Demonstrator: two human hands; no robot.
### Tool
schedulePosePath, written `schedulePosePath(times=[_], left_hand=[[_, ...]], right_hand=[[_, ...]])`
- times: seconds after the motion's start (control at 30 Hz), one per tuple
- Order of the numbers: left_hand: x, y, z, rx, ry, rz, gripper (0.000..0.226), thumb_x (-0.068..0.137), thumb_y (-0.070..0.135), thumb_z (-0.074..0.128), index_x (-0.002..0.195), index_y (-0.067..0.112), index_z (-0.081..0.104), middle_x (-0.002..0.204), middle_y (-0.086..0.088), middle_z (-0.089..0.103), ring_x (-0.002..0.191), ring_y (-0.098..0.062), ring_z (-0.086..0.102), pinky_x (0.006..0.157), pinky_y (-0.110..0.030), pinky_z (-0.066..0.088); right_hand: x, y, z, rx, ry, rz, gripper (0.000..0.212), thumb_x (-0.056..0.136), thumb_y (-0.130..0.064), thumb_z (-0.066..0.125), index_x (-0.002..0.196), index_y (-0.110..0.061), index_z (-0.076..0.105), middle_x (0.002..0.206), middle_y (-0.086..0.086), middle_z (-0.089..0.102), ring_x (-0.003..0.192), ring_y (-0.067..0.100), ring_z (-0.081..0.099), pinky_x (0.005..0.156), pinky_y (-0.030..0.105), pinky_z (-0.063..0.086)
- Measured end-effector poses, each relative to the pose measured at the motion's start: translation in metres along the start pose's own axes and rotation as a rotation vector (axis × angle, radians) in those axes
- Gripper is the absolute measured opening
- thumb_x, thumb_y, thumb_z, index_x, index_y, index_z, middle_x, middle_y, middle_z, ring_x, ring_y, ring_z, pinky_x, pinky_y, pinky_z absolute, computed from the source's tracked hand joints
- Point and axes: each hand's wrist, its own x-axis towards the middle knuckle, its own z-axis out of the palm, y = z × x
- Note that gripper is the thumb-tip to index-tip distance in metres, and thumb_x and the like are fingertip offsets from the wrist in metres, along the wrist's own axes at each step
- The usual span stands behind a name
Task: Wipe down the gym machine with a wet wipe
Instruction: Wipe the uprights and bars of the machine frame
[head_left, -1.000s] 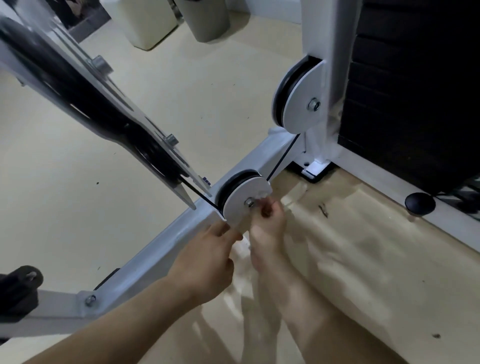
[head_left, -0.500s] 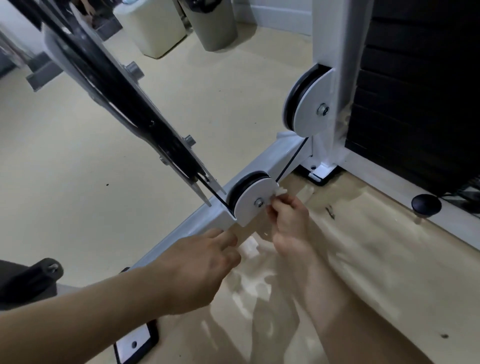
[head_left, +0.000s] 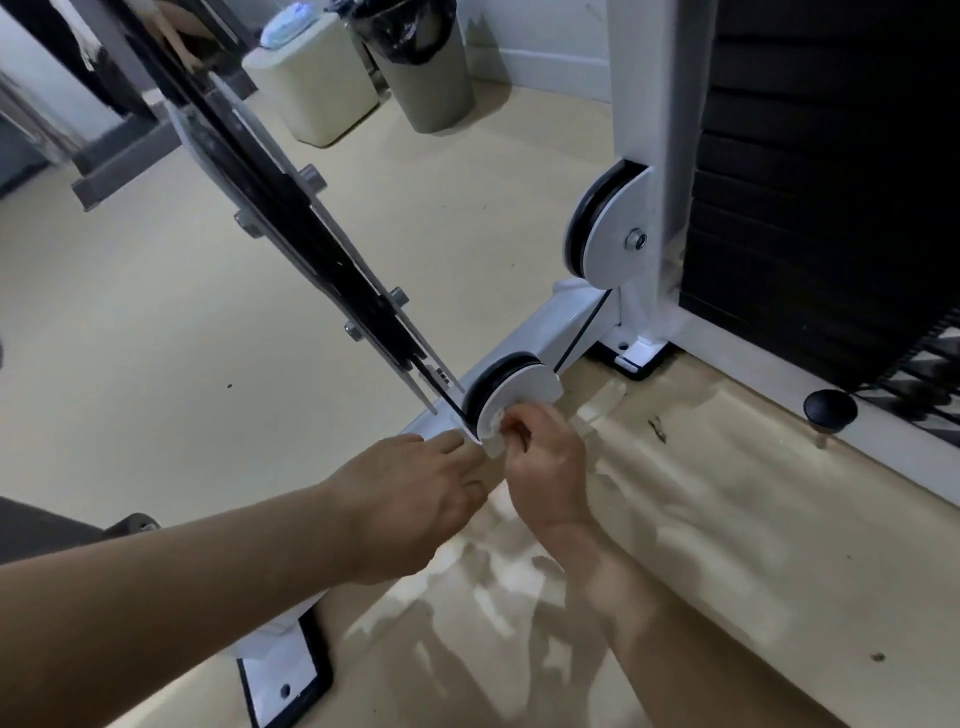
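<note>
Right hand (head_left: 545, 462) is pinching the wipe (head_left: 494, 442), fingers curled tight on it, and is pressing it against the white face of the lower pulley (head_left: 522, 397) on the base beam (head_left: 540, 327). Left hand (head_left: 410, 499) is lying alongside, fingers straight and together, tips just beside the pulley's lower edge.

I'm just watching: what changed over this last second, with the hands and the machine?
The right hand, pinching the wet wipe throughout, went from the bolt on the lower pulley cover out to its right edge, then back across to its lower left edge. Nothing was picked up or let go. The left hand stayed on the white beam beside it.
</note>
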Motion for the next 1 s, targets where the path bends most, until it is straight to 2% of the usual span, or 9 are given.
schedulePosePath(times=[0.23,0.33,0.43,0.57,0.63,0.73,0.87,0.93,1.0], left_hand=[[-0.014,0.004,0.022,-0.054,-0.063,-0.111,0.023,0.069,0.013,0.053,0.086,0.024,0.065,0.094,0.002,0.058,0.076,-0.018,0.054,0.046,-0.031,0.045],[0.007,0.001,0.022,-0.07,0.068,-0.135,0.043,0.061,0.009,0.062,0.102,0.02,0.064,0.099,-0.004,0.061,0.079,-0.021,0.058,0.045,-0.029,0.047],[0.041,0.004,0.018,-0.126,0.258,-0.294,0.062,0.063,0.001,0.063,0.123,0.014,0.056,0.12,-0.013,0.057,0.1,-0.028,0.06,0.068,-0.035,0.058],[0.078,0.014,0.032,-0.018,0.134,-0.32,0.045,0.082,0.01,0.041,0.124,-0.001,0.051,0.138,-0.025,0.037,0.125,-0.045,0.038,0.097,-0.051,0.042],[0.085,0.01,0.039,0.001,0.114,-0.312,0.046,0.086,0.012,0.027,0.119,-0.003,0.055,0.136,-0.025,0.038,0.129,-0.046,0.036,0.098,-0.052,0.038],[0.092,0.008,0.024,-0.207,0.253,-0.407,0.069,0.079,0.008,0.006,0.133,0.005,0.049,0.139,-0.018,0.042,0.127,-0.039,0.042,0.099,-0.043,0.038],[0.119,0.012,-0.034,-0.665,0.48,-0.621,0.084,0.085,0.001,0.047,0.155,0.021,0.006,0.162,-0.003,-0.002,0.145,-0.021,0.014,0.106,-0.019,0.025],[0.136,0.002,-0.051,-0.605,0.669,-0.526,0.08,0.088,0.009,0.058,0.154,0.012,0.013,0.16,-0.014,0.011,0.144,-0.025,0.022,0.108,-0.019,0.026],[0.149,-0.012,-0.059,-0.422,0.83,-0.429,0.059,0.087,0.008,0.055,0.141,0.0,0.031,0.144,-0.023,0.034,0.129,-0.035,0.04,0.102,-0.036,0.046]], right_hand=[[0.024,-0.013,0.006,0.223,0.191,0.622,0.01,0.091,-0.007,0.06,0.091,-0.016,0.062,0.084,-0.005,0.064,0.075,0.006,0.058,0.071,0.02,0.043],[0.042,0.007,0.005,0.37,0.219,0.816,0.01,0.097,-0.013,0.054,0.096,-0.023,0.056,0.091,-0.002,0.063,0.092,0.023,0.063,0.085,0.039,0.053],[0.041,0.008,0.002,0.443,0.159,0.912,0.007,0.099,-0.014,0.049,0.098,-0.018,0.054,0.091,0.003,0.063,0.086,0.024,0.063,0.076,0.036,0.054],[0.009,0.0,0.001,0.82,-0.183,1.198,0.016,0.082,-0.014,0.051,0.09,-0.005,0.061,0.078,0.009,0.059,0.077,0.022,0.056,0.063,0.028,0.044],[0.014,0.001,-0.011,0.785,-0.198,1.112,0.013,0.086,-0.007,0.057,0.095,0.001,0.062,0.083,0.015,0.062,0.077,0.024,0.058,0.063,0.032,0.047],[0.051,-0.013,-0.046,0.696,0.076,0.856,0.003,0.093,-0.003,0.06,0.092,-0.006,0.061,0.079,0.01,0.065,0.067,0.016,0.061,0.062,0.029,0.053],[0.108,-0.048,-0.074,0.545,0.251,0.43,0.006,0.092,-0.008,0.065,0.092,-0.014,0.064,0.075,-0.008,0.068,0.067,0.003,0.064,0.067,0.021,0.056],[0.13,-0.058,-0.072,0.49,0.287,0.378,0.011,0.092,-0.011,0.066,0.088,-0.021,0.064,0.076,-0.013,0.067,0.071,0.0,0.063,0.07,0.015,0.052],[0.147,-0.059,-0.069,0.395,0.387,0.318,0.016,0.092,-0.01,0.062,0.085,-0.024,0.061,0.08,-0.011,0.065,0.075,0.006,0.063,0.069,0.011,0.048]])
